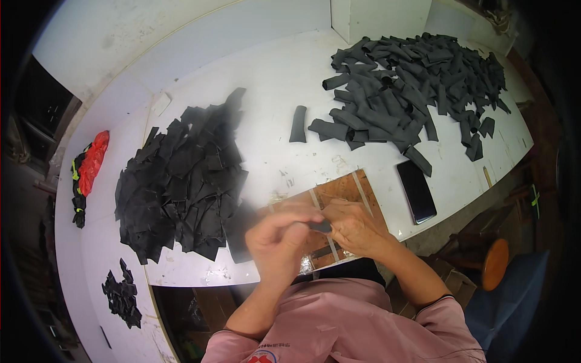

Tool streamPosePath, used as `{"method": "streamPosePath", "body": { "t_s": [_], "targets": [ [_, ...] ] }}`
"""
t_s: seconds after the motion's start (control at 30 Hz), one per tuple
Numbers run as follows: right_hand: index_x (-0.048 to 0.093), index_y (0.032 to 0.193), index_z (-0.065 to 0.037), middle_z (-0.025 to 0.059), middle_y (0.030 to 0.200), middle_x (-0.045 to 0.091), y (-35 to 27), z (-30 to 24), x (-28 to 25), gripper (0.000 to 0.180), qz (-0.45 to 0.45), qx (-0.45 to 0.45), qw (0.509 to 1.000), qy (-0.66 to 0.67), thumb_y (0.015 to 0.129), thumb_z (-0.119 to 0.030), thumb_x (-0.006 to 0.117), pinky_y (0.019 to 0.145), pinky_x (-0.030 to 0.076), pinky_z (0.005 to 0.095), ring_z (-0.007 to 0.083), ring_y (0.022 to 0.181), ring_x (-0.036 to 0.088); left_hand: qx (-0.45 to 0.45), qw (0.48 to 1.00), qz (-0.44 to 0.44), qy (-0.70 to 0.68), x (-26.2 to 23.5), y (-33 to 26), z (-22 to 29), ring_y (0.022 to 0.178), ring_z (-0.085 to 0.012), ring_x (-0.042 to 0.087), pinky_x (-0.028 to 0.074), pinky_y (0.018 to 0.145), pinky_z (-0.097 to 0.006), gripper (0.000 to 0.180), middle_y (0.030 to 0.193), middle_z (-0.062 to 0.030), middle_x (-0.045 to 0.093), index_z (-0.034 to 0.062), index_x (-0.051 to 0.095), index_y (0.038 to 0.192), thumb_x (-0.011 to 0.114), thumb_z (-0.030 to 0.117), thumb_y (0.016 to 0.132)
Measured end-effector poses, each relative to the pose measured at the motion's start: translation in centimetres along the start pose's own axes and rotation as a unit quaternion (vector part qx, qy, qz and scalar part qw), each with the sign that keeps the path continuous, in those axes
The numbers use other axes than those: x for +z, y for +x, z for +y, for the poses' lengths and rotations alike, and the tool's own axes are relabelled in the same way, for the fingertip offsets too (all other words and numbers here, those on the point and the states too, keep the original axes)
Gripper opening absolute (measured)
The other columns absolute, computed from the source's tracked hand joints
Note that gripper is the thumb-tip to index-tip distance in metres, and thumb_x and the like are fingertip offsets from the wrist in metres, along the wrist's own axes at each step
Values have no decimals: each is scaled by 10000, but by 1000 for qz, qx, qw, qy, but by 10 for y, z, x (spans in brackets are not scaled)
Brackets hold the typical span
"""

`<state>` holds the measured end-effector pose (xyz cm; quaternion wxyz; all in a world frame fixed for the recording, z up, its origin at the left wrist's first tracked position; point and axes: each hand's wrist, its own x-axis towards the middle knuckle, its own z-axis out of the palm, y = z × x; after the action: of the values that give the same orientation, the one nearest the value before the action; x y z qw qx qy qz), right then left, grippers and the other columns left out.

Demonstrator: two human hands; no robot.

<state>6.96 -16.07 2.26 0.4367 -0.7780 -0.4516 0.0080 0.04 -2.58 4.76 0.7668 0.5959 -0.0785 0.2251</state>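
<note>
- Left hand (277, 236), frame centre: fingers and thumb closed on a small dark grey piece of flexible, fabric-like material (321, 226).
- Right hand (356, 228), just right of it: fingertips pinch the same piece; exact finger placement partly hidden.
- Piece sits between the two hands, mostly covered by fingers, above a brown rectangular board with pale strips (343, 189), lower centre.
- Left of hands: big heap of flat, black, roughly rectangular pieces (181, 175), its lower right edge near left hand.
- Upper right: large heap of dark grey, hollow, tube-shaped pieces (417, 85); one loose dark grey tube (298, 124) lies apart, upper centre.
- Right of board: black rectangular smartphone (416, 192), screen dark.
- Far left: crumpled red plastic bag (97, 163) against a black bundle with yellow-green bits (78, 193).
- Lower left: small cluster of black scraps (123, 296).
- All on a white, smooth-topped table (266, 78).
- Lower right: orange round-topped stool (495, 264).
</note>
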Motion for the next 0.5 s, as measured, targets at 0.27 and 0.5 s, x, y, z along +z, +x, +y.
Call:
{"method": "streamPosePath", "body": {
  "t_s": [0.27,0.5],
  "targets": [
    [498,635,-18,96,583,480,0,-2,8,277,-16,2,997,-70,762,-246,593,505,402,349,268,578,491,-83,971,137,-179,-8,-9,-7,847,-236,516,390,828,-364,143,808,-106,574,13,544,841,578,147,806],
    [554,655,-40,63,565,504,23,-30,-39,155,-47,-42,998,25,709,-165,627,481,409,336,238,534,523,-77,960,145,227,-43,-4,-42,808,-177,567,426,744,-261,207,892,-114,608,-31,564,975,508,105,828]
  ]
}}
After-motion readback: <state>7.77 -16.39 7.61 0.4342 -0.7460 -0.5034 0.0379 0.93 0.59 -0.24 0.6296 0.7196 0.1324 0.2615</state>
